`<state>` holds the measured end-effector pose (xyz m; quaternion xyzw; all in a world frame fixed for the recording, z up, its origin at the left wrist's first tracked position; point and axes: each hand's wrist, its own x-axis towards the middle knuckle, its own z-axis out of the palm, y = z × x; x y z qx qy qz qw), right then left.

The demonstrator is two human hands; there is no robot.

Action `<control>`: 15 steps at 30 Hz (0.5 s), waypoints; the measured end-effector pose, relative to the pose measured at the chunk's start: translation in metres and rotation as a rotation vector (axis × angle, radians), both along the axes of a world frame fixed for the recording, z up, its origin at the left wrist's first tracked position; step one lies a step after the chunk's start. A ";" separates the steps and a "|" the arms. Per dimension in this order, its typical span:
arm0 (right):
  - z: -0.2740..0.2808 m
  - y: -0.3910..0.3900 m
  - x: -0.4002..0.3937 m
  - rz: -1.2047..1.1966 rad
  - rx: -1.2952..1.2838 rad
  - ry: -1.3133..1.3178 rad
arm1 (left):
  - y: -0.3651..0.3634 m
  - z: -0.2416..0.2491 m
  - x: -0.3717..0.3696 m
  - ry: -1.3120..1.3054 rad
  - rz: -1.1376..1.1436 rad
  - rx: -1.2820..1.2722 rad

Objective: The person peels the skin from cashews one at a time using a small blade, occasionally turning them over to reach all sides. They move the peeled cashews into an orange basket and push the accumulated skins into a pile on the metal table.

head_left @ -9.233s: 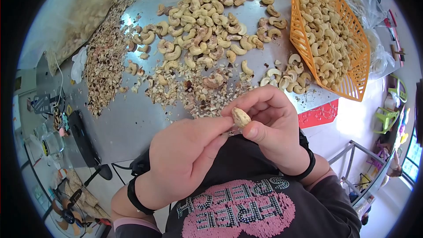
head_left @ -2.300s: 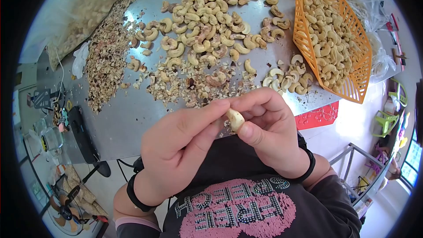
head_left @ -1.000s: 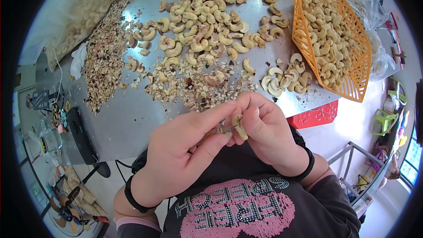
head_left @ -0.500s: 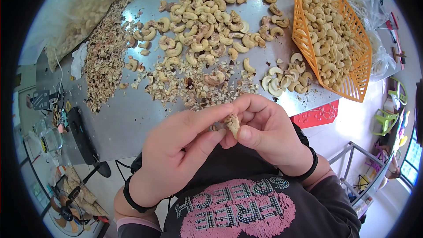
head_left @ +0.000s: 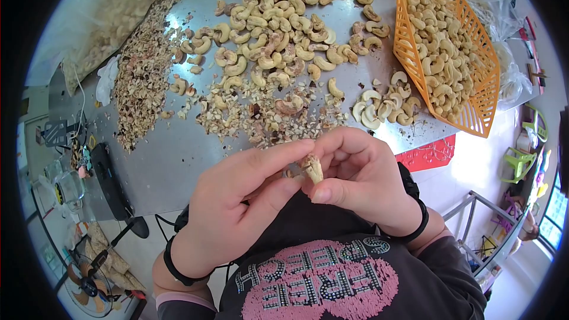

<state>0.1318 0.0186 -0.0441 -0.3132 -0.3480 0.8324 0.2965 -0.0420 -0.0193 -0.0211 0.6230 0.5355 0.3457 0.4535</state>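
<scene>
Between the fingertips of both hands, just over the table's near edge, is a pale cashew with some brown skin at its top. My left hand comes from the left, with thumb and forefinger closed toward the nut; what lies inside its fingers is partly hidden. My right hand pinches the cashew from the right, thumb at its lower end. Beyond the hands, small broken bits are scattered on the metal table, and a heap of whole cashews lies behind them.
An orange basket of pale cashews stands at the right, with a small group of cashews beside it. A long pile of crumbs and a plastic bag of nuts are at the left. A red container sits below the table edge.
My right thumb has moved slightly down and left along the cashew. The cashew shows a little more upright; my left hand has hardly moved.
</scene>
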 end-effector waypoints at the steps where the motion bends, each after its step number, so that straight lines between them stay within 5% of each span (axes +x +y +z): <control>1: 0.001 0.000 0.001 0.022 0.020 -0.033 | 0.001 0.004 0.000 0.000 0.000 -0.001; 4: 0.002 0.002 0.002 0.057 0.086 -0.070 | 0.003 0.011 -0.001 -0.010 -0.039 -0.131; 9: 0.002 0.002 0.002 0.056 0.169 -0.088 | 0.004 0.008 -0.002 0.156 -0.089 0.122; 15: 0.000 0.001 0.002 0.073 0.175 -0.062 | 0.003 0.008 -0.006 0.109 -0.099 0.105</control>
